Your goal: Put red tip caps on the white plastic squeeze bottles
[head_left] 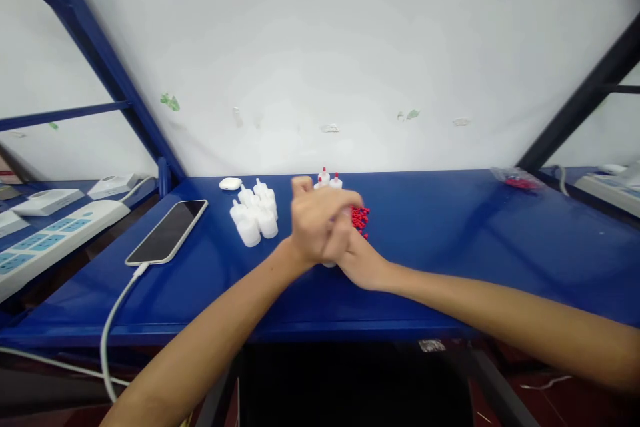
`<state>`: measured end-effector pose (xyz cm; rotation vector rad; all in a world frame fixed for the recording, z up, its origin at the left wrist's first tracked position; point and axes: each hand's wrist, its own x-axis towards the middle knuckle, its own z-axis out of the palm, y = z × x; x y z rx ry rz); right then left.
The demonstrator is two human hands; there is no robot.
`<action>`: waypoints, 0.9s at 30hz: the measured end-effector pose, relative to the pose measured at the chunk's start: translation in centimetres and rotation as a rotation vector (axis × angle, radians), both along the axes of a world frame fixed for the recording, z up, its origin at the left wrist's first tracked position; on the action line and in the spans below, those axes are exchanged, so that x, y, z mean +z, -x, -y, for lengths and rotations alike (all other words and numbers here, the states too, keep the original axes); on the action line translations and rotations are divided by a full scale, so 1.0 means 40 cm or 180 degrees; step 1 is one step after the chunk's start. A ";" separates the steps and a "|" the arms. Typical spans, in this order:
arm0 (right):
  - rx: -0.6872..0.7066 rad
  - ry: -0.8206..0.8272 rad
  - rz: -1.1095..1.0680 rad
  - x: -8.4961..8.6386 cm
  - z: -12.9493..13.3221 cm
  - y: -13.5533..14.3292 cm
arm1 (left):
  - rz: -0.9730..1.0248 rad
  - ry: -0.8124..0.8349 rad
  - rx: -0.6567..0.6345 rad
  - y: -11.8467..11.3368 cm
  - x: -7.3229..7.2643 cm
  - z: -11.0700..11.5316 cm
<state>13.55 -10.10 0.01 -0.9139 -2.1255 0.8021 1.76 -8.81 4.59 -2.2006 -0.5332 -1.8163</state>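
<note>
My left hand [315, 221] and my right hand [361, 257] are pressed together over the middle of the blue table, both closed. A small white squeeze bottle [329, 265] shows only its lower edge beneath my left hand, whose fingers wrap round it. The curled fingers of my right hand meet it from the right; what they grip is hidden. Just behind the hands stand white bottles with red tips [336, 181]. To the right lies a pile of small red caps [359, 219], partly covered by my hands.
Several white bottles without red tips [255, 212] stand to the left, near a white case [230, 183]. A phone [167, 232] on a charging cable [116, 310] and a power strip [55, 240] lie farther left. A plastic bag with red pieces [517, 179] sits at back right.
</note>
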 end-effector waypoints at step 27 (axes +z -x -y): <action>-0.1321 0.0309 -0.0973 -0.017 -0.222 -0.294 | -0.2154 0.2290 0.0690 0.073 -0.138 -0.198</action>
